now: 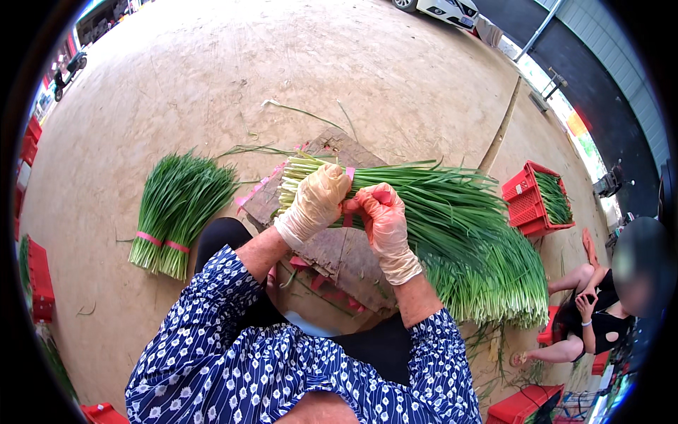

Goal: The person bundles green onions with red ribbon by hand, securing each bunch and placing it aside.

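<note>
Left hand: our gloved left hand (316, 200) closes around the pale stem end of the chive bunch (424, 205), fingers curled over the top.
Right hand: our gloved right hand (381, 215) pinches the pink band (349, 177) against the bunch, just beside the left.
Bunch: it lies across the wooden board (339, 258) on our lap, leaves pointing right.
Loose heap: more chives (487, 283) pile up right of the board.
Tied bundles: two banded bundles (176, 212) rest on the ground, left.
Crate: the red crate (526, 201) holds a small lot of chives (554, 198); the rest looks bare.
Nearby: a seated person (597, 311) at right.
</note>
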`<state>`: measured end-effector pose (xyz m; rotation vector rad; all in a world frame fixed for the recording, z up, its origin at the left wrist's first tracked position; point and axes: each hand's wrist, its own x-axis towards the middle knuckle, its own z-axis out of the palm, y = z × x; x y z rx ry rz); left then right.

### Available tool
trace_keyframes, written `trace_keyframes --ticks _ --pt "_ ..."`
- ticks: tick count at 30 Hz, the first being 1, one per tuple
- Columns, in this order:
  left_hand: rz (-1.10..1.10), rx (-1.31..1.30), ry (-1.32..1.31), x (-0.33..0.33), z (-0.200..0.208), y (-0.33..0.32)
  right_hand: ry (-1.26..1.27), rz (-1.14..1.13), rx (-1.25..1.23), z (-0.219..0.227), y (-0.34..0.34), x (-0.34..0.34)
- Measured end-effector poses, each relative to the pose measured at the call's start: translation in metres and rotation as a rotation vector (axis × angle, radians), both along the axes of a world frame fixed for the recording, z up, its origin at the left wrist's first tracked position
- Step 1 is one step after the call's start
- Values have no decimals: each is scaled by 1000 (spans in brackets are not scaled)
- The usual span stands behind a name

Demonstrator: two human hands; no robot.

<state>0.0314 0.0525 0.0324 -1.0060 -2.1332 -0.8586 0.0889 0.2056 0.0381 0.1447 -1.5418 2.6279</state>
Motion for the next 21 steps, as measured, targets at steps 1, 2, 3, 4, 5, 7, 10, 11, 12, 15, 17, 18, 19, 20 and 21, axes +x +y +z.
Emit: trace_keyframes --ticks 1,2,3,4,5,7,10,11,12,15,17,18,19,20,21 --pt "-22 -19 -5 -3 -15 3 -5 -25 4 -12 1 -2" --pt "-35 -46 -9 -6 -34 5 -47 -17 1 -24 2 -3" --pt "-58 -69 -16 -7 -55 9 -106 -20 -16 -37 4 -1" --pt "-28 -131 -59 -2 -78 14 -181 -23 -5 -56 7 -1" --pt "-48 -116 -40 2 -78 18 -253 -32 8 -57 7 -1" --pt "-22 -167 -62 10 -79 18 -209 13 331 -54 21 -4" --pt "35 -156 -8 11 -94 20 106 -111 933 -58 30 -7" --pt "31 -157 -10 11 -93 20 271 -188 1140 -57 29 -12" --pt "28 -158 -11 12 -91 19 396 -261 1295 -54 30 -16" --pt "7 -101 -31 12 -87 17 549 -208 1006 -62 27 -30" --pt "14 -35 -132 13 -82 19 288 -80 718 -74 29 -33" --pt "34 -2 -222 14 -79 21 210 -10 587 -79 32 -36" --pt "53 33 -311 14 -74 24 132 59 456 -83 36 -39" --pt "9 164 -481 13 -63 26 201 34 536 -80 34 -35" --pt "57 132 -496 10 -59 27 169 45 547 -82 33 -34"
